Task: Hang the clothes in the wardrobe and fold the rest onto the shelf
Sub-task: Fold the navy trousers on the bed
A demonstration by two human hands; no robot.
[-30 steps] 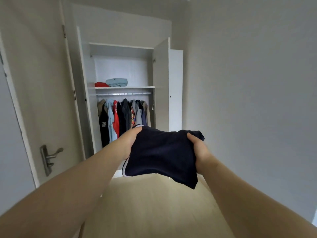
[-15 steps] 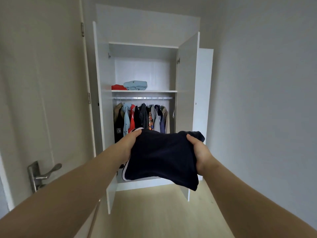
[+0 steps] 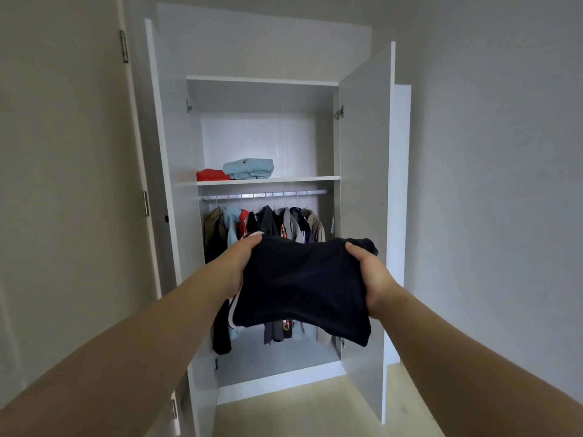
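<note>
The wardrobe (image 3: 263, 216) has drawn nearer and fills more of the view than a second ago — the left hand (image 3: 241, 263) and right hand (image 3: 369, 275) each grasp a side of the folded navy garment (image 3: 299, 285), held up below the shelf (image 3: 284, 180) bearing a red fold (image 3: 211, 175) and a light-blue fold (image 3: 249, 168) — hanging clothes (image 3: 268, 225) behind.

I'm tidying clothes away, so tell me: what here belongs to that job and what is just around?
Job: folded dark navy garment, gripped by left hand and right hand; white wardrobe shelf; folded red garment; folded light blue garment; metal hanging rail.
Not the job: white room door; pale wooden floor.
</note>
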